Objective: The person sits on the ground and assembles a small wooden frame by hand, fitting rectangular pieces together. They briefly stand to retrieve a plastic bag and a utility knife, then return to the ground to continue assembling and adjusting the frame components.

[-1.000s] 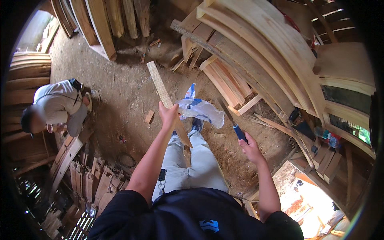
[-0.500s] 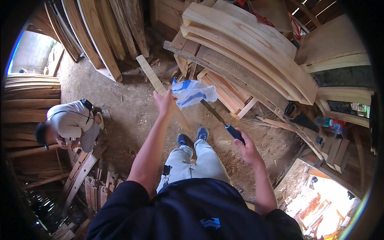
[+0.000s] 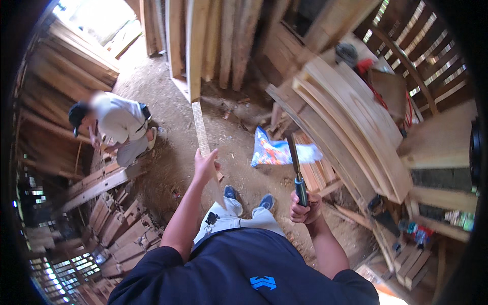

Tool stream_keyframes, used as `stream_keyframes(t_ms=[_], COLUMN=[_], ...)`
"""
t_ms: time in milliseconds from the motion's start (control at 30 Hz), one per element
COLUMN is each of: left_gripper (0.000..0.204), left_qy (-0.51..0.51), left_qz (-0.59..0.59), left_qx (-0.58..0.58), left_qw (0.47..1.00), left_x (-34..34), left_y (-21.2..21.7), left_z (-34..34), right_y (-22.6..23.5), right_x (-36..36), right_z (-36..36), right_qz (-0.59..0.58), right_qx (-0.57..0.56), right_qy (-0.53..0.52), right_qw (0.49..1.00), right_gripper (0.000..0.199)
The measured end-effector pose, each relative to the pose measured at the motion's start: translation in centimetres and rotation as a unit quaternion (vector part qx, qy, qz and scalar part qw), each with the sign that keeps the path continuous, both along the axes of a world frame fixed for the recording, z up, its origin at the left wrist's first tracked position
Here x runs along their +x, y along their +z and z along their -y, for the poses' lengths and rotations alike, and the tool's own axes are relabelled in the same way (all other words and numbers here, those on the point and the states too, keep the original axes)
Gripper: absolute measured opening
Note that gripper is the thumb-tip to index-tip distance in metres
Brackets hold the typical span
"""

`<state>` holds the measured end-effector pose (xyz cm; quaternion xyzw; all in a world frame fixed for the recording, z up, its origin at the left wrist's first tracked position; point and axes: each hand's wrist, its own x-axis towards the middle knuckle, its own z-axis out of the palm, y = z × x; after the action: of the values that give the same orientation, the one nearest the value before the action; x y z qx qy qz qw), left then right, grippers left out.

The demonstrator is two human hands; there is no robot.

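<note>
My left hand (image 3: 204, 166) is closed around a long, pale wooden strip (image 3: 200, 124), its upper face marked with fine cross lines. The strip slants from beyond my hand down toward my trousers. In my right hand (image 3: 306, 207) is a chisel (image 3: 293, 155) with a blue and black handle, its dark flat blade pointing away from me. Behind the blade, a crumpled white and blue plastic bag (image 3: 269, 150) with a colourful patch spreads out. Neither hand touches the bag, and I cannot tell whether it hangs in the air or rests on something.
Curved, shaped planks (image 3: 351, 122) lie on a workbench at the right, with cut timber (image 3: 311, 175) below. Tall boards (image 3: 195, 51) lean at the back. A crouching person (image 3: 119, 122) works at the left, near stacked wood blocks (image 3: 122, 234). Shavings dot the dirt floor (image 3: 236, 132).
The bag has gone from beside my left hand to the right, beyond the chisel. The chisel has turned more upright. My view has swung left, shifting the surroundings rightward.
</note>
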<state>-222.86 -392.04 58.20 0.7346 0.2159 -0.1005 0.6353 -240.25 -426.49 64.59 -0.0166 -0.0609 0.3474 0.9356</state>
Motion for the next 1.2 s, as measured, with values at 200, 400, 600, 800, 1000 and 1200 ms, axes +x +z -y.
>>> stream_keyframes(t_ms=[200, 400, 600, 800, 1000, 1200], left_gripper=[0.037, 0.043, 0.042, 0.045, 0.035, 0.024], left_qy=[0.027, 0.007, -0.067, -0.080, -0.056, -0.034], left_qz=[0.033, -0.037, -0.174, -0.265, -0.311, -0.327], left_qx=[0.036, 0.082, 0.172, 0.154, 0.102, 0.011], left_qw=[0.998, 0.996, 0.967, 0.948, 0.943, 0.944], left_x=[0.7, 1.4, 2.1, 2.7, 13.3, 28.7], left_y=[1.7, 2.0, 0.4, -3.9, -5.3, -6.1], left_z=[-12.7, -25.1, -37.2, -46.3, -49.6, -52.4], right_y=[0.9, 1.5, -0.1, -13.4, -24.5, -23.5], right_x=[9.2, 18.2, 25.8, 30.2, 26.9, 37.9], right_z=[-7.9, -18.0, -26.7, -27.6, -16.5, -18.3], right_qz=[0.015, 0.006, -0.134, -0.071, -0.007, -0.130], right_qx=[0.112, 0.079, -0.186, -0.816, -0.934, -0.888], right_qy=[0.092, 0.141, 0.053, 0.018, 0.095, 0.369], right_qw=[0.989, 0.987, 0.972, 0.573, 0.345, 0.241], right_gripper=[0.042, 0.038, 0.038, 0.049, 0.048, 0.043])
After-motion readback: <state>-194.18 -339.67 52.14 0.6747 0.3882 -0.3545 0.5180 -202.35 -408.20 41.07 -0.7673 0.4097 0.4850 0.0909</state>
